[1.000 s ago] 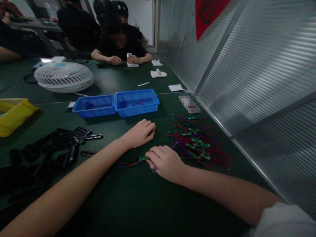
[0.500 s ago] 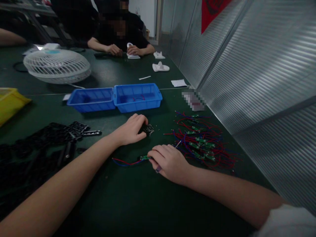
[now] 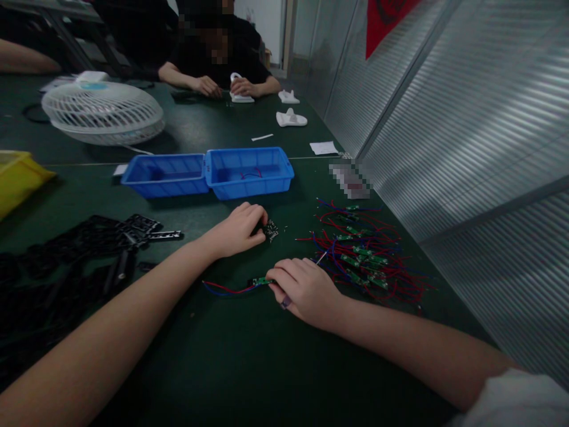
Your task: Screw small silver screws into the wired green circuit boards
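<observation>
My right hand [image 3: 302,287] rests on the dark green table [image 3: 249,367], fingers curled and pinched on a small green circuit board [image 3: 262,281] whose red and blue wires [image 3: 222,289] trail to the left. My left hand [image 3: 237,228] lies further back with its fingers bunched at a small heap of tiny screws [image 3: 271,230]; whether it holds one is hidden. To the right of both hands lies a pile of several more green boards with red and blue wires [image 3: 364,258].
Two joined blue bins [image 3: 208,173] stand behind my hands, one with a wire inside. Black plastic parts [image 3: 80,255] are spread at the left, a yellow bin [image 3: 18,178] beyond them. A white fan [image 3: 102,112] lies further back. Another person [image 3: 213,65] works at the far end. A ribbed wall panel runs along the right.
My left hand has drawn back a little and bunched its fingers at the screw heap, which now shows. The right hand keeps its hold on the board. The view has tipped down slightly.
</observation>
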